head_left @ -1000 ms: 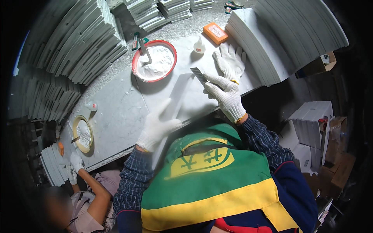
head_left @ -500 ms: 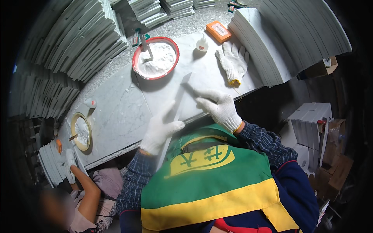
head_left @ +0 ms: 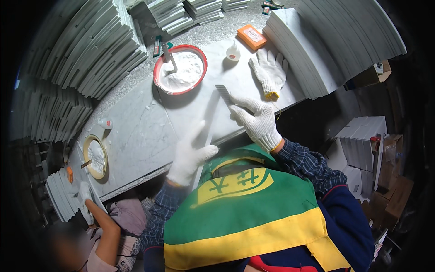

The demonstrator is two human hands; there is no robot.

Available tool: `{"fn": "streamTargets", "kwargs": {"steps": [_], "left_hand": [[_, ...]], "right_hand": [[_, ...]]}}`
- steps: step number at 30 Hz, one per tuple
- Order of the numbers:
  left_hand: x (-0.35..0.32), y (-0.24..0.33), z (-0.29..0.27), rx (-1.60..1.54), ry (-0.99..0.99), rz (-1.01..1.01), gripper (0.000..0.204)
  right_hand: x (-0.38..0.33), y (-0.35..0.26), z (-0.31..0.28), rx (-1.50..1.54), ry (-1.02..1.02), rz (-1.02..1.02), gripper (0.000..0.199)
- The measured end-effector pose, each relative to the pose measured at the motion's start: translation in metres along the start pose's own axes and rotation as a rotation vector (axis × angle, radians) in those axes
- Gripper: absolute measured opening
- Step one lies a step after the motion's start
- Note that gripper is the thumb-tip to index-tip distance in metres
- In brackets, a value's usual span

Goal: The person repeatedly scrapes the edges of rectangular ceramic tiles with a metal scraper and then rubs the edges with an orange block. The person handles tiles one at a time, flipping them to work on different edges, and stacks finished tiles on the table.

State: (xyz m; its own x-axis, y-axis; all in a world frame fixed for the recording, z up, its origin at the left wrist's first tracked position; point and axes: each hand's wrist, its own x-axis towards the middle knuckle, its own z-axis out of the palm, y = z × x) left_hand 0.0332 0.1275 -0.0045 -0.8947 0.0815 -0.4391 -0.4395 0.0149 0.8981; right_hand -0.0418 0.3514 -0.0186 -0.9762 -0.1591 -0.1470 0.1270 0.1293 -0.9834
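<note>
Both my hands wear white knit gloves. My right hand (head_left: 256, 122) grips a small grey notched scraper (head_left: 224, 93) by its near end; the blade lies on the white marble slab (head_left: 136, 136) in front of me. My left hand (head_left: 189, 154) lies flat with fingers spread on a long narrow marble strip (head_left: 209, 118) that runs from the scraper back toward my body. A red-rimmed bowl of white paste (head_left: 179, 70), with a tool standing in it, sits just beyond the strip to the left.
A spare white glove (head_left: 269, 72), a small white bottle (head_left: 233, 52) and an orange block (head_left: 252, 37) lie at the slab's far right. Stacked marble tiles (head_left: 81, 54) surround the bench. At lower left another person's gloved hand (head_left: 84, 192) works beside a yellow-rimmed bowl (head_left: 95, 156).
My right hand has come down and toward me with the scraper, from raised above the slab to resting on it. My left hand has stayed on the strip.
</note>
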Motion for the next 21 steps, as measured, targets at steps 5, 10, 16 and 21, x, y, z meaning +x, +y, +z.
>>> {"fn": "streamTargets", "kwargs": {"steps": [5,10,16,21], "left_hand": [[-0.008,0.001,0.012,-0.214,0.0,-0.128,0.086],[-0.012,0.005,0.016,-0.271,0.018,-0.088,0.083],[-0.01,0.006,0.015,-0.29,0.019,-0.171,0.083],[-0.013,0.003,0.016,-0.375,0.052,-0.145,0.083]], "right_hand": [[-0.029,-0.016,0.016,-0.078,-0.169,-0.038,0.029],[-0.015,-0.02,0.002,-0.145,-0.049,0.056,0.032],[0.002,-0.005,0.001,-0.022,0.012,-0.067,0.033],[-0.039,-0.007,0.015,-0.147,-0.271,-0.009,0.03]]}}
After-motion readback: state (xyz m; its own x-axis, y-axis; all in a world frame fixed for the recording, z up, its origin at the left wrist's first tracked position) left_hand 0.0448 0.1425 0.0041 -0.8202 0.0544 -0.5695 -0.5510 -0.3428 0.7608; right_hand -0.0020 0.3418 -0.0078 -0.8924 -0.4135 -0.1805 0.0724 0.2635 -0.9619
